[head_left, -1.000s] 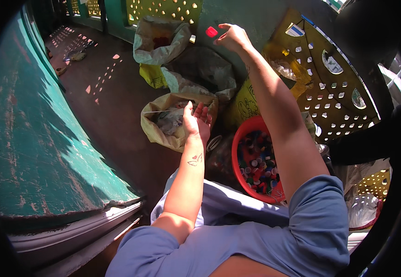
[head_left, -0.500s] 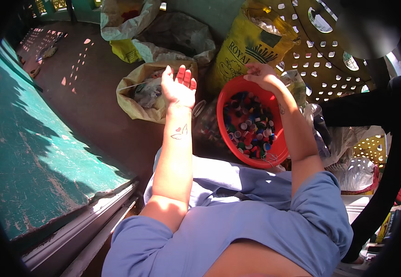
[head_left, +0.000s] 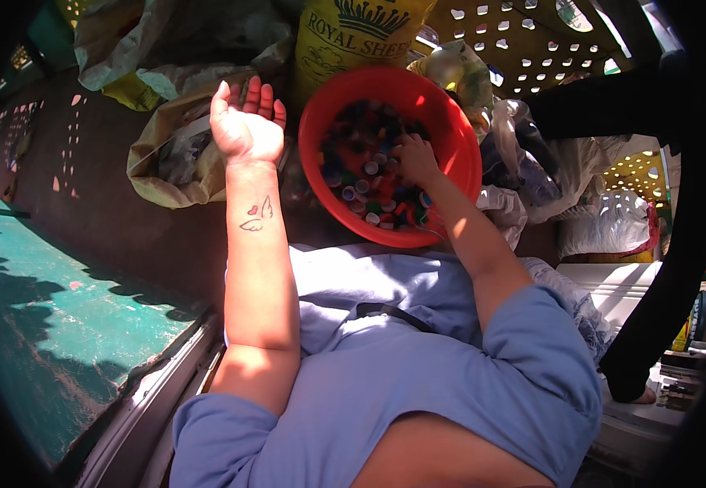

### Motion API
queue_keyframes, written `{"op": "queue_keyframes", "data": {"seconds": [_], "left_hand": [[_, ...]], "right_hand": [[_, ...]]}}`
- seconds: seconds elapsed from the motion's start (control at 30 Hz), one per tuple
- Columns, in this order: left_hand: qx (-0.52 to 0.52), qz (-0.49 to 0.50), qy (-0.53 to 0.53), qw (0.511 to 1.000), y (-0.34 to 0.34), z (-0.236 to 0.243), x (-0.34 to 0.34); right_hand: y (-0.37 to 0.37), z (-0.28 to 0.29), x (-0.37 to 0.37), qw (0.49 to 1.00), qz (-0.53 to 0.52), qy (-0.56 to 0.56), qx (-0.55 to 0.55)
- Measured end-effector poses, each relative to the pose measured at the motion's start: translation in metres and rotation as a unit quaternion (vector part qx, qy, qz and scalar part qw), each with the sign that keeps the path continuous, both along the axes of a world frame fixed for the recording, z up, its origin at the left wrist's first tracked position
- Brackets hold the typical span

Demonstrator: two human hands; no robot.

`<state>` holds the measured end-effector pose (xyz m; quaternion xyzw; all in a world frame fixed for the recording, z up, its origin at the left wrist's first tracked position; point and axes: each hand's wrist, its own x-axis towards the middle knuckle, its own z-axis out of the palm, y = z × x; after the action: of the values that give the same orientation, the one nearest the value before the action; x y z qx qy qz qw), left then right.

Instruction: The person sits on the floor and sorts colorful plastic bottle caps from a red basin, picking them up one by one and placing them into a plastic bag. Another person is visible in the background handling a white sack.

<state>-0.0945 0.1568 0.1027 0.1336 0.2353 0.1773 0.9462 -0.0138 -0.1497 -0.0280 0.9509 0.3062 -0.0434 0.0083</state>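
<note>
My left hand is held palm up with its fingers apart and nothing in it, over the right edge of an open pale sack. To its right a round red basin holds many small plastic bottle caps in white, red, green, blue and dark colours. Inside the basin my right hand reaches down onto the caps, its fingers bent and close together. Whether a cap is pinched between those fingertips I cannot make out.
Behind the basin stands a yellow printed sack. Crumpled whitish sacks lie at the far left, and clear plastic bags sit right of the basin. A worn green surface runs along my left; a black post rises at right.
My right hand has gone from above the basin's far rim down into the caps. My left hand stays open, palm up. The whole view has shifted, with the basin now farther left and higher.
</note>
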Motion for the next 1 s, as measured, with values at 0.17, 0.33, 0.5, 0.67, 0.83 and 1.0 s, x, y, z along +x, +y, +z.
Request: {"op": "queue_keyframes", "data": {"seconds": [0.17, 0.33, 0.5, 0.67, 0.83, 1.0], "left_hand": [[0.004, -0.015, 0.001, 1.0, -0.011, 0.002, 0.007], [0.007, -0.021, 0.001, 1.0, -0.014, -0.003, 0.011], [0.005, -0.025, -0.001, 1.0, -0.016, -0.004, 0.013], [0.004, -0.031, 0.014, 0.999, -0.023, -0.005, 0.012], [0.025, -0.038, 0.025, 0.999, -0.027, -0.003, 0.016], [0.023, -0.028, 0.015, 0.999, -0.02, -0.002, 0.013]], "right_hand": [[0.015, -0.018, 0.009, 0.982, 0.126, -0.108, -0.089], [0.016, -0.022, 0.022, 0.984, 0.128, -0.099, -0.08], [0.021, -0.008, 0.004, 0.995, -0.028, 0.062, 0.074], [0.028, -0.025, -0.015, 0.998, -0.046, 0.047, 0.014], [0.036, -0.022, -0.007, 0.997, -0.058, 0.041, -0.023], [0.033, 0.01, -0.004, 0.985, -0.091, 0.095, 0.109]]}}
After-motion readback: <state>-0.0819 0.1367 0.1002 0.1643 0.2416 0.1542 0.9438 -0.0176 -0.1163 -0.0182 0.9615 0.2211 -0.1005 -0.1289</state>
